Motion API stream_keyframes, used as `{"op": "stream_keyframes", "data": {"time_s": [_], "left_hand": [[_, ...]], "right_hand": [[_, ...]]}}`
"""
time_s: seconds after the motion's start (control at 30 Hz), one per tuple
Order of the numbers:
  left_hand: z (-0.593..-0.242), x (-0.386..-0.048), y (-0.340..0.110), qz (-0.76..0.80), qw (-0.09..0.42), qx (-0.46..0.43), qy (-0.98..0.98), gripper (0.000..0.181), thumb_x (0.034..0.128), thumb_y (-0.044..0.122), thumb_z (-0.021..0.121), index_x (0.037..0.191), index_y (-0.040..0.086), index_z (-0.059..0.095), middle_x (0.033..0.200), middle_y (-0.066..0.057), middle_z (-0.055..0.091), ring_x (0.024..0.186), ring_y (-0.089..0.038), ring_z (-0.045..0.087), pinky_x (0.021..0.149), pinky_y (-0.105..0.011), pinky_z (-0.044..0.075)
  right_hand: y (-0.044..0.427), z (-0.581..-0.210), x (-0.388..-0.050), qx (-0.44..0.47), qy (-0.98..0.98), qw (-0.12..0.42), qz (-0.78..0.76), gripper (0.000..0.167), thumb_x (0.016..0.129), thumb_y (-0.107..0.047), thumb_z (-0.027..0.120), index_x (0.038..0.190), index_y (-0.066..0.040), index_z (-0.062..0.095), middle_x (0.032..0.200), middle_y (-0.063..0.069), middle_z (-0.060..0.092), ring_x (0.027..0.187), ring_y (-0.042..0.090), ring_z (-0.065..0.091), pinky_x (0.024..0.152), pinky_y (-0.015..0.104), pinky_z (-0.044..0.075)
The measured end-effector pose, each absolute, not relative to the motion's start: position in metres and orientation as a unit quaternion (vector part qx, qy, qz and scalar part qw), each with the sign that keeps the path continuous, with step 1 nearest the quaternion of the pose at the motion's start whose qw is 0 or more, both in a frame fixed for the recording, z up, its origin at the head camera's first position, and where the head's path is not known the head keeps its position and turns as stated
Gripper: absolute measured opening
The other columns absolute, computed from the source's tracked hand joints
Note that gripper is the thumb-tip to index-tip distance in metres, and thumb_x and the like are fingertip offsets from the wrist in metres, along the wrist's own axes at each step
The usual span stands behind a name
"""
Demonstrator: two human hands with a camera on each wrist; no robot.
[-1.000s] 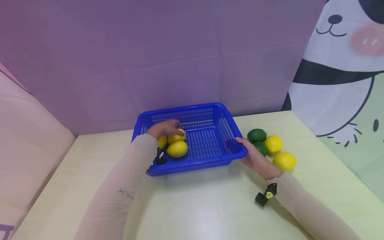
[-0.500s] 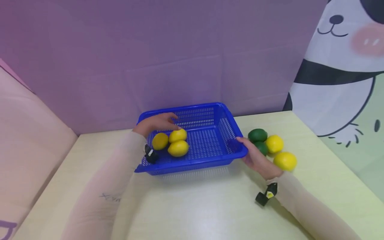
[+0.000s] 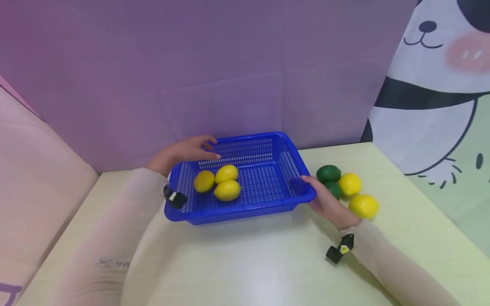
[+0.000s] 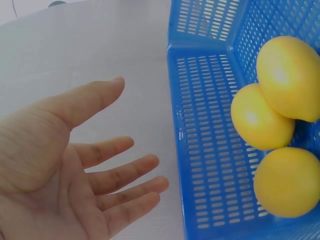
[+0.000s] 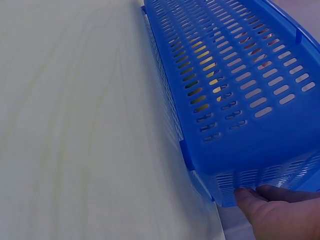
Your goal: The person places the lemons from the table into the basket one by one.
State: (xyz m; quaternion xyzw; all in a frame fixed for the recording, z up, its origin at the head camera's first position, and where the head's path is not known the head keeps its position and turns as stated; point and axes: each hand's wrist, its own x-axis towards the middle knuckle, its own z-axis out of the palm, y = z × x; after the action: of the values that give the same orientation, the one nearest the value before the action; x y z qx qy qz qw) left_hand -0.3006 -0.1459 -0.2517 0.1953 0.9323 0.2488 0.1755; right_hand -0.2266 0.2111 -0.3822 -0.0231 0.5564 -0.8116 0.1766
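Left hand (image 3: 187, 151) loose, fingers apart, nothing held; right hand (image 3: 325, 204) grips blue basket (image 3: 245, 207) by right rim (image 3: 297, 157), near far edge of table (image 3: 245, 263), three lemons (image 3: 227, 190) inside; basket looks light, stiff, rim best hold; lemons probably slippery

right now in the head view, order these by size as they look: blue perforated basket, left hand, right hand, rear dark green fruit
1. Blue perforated basket
2. Left hand and right hand: too alike to rank
3. Rear dark green fruit
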Motion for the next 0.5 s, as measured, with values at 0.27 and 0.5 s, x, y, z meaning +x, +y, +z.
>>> {"op": "stream_keyframes", "data": {"time_s": [0.27,0.5], "left_hand": [[-0.248,-0.292,-0.161,0.265,0.150,0.198,0.932,0.062,0.0921,0.029,0.060,0.141,0.000,0.035,0.139,-0.027,0.041,0.126,-0.042,0.041,0.102,-0.052,0.037],[-0.248,-0.284,-0.178,0.296,0.125,0.179,0.930,0.063,0.0924,0.027,0.059,0.142,-0.001,0.032,0.138,-0.028,0.040,0.127,-0.045,0.038,0.103,-0.055,0.035]], "right_hand": [[0.211,-0.383,-0.225,-0.032,0.551,0.175,-0.816,0.039,0.100,-0.031,0.042,0.128,-0.005,0.033,0.102,-0.004,0.065,0.089,0.006,0.062,0.079,0.017,0.050],[0.211,-0.383,-0.225,-0.035,0.546,0.173,-0.819,0.038,0.100,-0.029,0.041,0.127,-0.004,0.034,0.100,-0.004,0.066,0.087,0.006,0.062,0.078,0.017,0.050]]}}
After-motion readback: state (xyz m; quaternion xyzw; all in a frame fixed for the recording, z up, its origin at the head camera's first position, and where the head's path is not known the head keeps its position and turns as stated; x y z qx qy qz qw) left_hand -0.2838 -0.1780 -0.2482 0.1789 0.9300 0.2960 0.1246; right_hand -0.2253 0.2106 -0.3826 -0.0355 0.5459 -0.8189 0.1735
